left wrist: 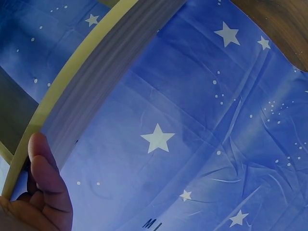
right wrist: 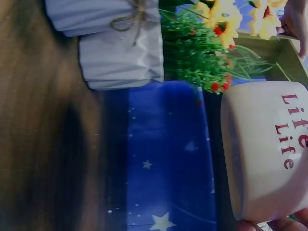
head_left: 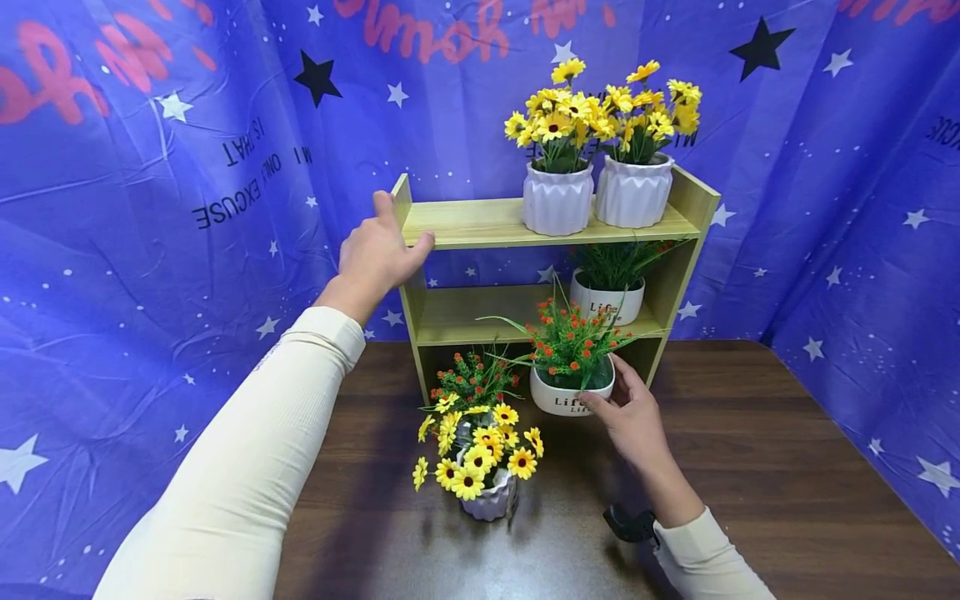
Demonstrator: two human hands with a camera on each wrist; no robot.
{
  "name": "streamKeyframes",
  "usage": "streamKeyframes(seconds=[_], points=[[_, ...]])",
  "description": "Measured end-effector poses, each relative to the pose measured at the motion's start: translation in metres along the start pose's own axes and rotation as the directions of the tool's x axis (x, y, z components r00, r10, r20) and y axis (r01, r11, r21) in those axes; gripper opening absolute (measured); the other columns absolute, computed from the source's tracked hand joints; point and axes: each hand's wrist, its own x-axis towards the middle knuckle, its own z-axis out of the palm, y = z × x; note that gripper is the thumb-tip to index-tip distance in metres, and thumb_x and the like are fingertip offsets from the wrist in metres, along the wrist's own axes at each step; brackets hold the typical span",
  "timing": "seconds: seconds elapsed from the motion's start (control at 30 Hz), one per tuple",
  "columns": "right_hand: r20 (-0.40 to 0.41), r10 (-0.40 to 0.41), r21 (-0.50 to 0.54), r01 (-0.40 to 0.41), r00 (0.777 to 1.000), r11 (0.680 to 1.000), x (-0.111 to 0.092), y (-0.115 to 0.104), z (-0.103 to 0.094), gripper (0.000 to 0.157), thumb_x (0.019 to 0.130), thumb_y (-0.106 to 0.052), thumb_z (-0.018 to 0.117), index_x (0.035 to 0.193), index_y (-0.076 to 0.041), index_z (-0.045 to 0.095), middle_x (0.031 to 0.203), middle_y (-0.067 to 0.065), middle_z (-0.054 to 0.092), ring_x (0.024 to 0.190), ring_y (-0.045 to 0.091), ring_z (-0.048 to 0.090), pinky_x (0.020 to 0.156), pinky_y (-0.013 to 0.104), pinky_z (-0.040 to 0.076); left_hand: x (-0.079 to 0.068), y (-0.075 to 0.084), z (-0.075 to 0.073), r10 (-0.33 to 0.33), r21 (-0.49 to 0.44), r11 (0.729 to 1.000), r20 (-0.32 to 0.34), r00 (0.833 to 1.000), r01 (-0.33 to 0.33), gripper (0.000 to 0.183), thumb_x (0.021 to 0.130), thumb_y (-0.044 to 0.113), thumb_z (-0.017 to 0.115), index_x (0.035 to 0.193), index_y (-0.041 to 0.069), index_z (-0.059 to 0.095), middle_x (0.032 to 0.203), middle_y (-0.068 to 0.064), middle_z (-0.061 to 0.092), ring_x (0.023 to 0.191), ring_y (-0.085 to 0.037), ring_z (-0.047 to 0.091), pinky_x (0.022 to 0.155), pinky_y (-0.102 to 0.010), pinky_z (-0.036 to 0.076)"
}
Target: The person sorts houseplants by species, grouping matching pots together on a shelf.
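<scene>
My left hand (head_left: 378,250) grips the upper left side of a two-tier wooden shelf (head_left: 468,221). In the left wrist view, its fingers (left wrist: 45,171) curl against the outside of the panel. With thumb and fingers my right hand (head_left: 636,425) holds the right side of a white potted plant (head_left: 562,404) with red blossoms. "Life" is lettered on the pot's front. It hangs off the table, before the shelf's lower opening; the right wrist view shows its underside beside the white pot wall (right wrist: 269,144), with only fingertips visible below.
Two white fluted pots of yellow flowers (head_left: 558,200) (head_left: 636,192) stand on the top board. Another "Life" pot (head_left: 606,300) sits on the middle board at right. On the dark wooden table (head_left: 780,467), yellow flowers (head_left: 480,462) and a red-blossomed plant (head_left: 472,375) stand front left.
</scene>
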Motion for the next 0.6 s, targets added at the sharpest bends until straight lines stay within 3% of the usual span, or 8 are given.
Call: streamKeyframes(seconds=[0.17,0.47,0.6], points=[[0.001,-0.028,-0.004,0.028,1.000,1.000,0.006,-0.011,0.000,0.074,0.087,-0.001,0.074,0.150,0.000,0.036,0.144,0.019,0.049,0.117,0.010,0.054,0.088,0.014,0.046,0.001,0.000,0.000,-0.003,0.001,1.000,0.004,1.000,0.003,0.082,0.091,0.061,0.049,0.142,0.006,0.017,0.092,-0.025,0.061,0.082,-0.043,0.064,0.067,-0.053,0.048],[0.016,-0.085,0.010,0.085,0.996,0.996,0.022,-0.025,0.003,0.074,0.088,-0.004,0.075,0.150,0.000,0.035,0.145,0.017,0.048,0.127,0.020,0.051,0.087,0.014,0.046,0.001,0.000,0.000,-0.002,0.004,1.000,0.005,1.000,0.002,0.082,0.091,0.061,0.049,0.142,0.006,0.017,0.091,-0.025,0.061,0.082,-0.043,0.064,0.067,-0.052,0.048],[0.034,-0.068,0.015,0.067,0.997,0.998,0.030,-0.032,0.008,0.076,0.089,-0.009,0.075,0.151,0.000,0.031,0.149,0.016,0.045,0.133,0.028,0.046,0.088,0.015,0.045,0.002,0.001,0.000,-0.006,0.008,1.000,0.008,1.000,0.006,0.081,0.091,0.061,0.049,0.142,0.007,0.017,0.092,-0.024,0.061,0.082,-0.043,0.064,0.067,-0.052,0.048]])
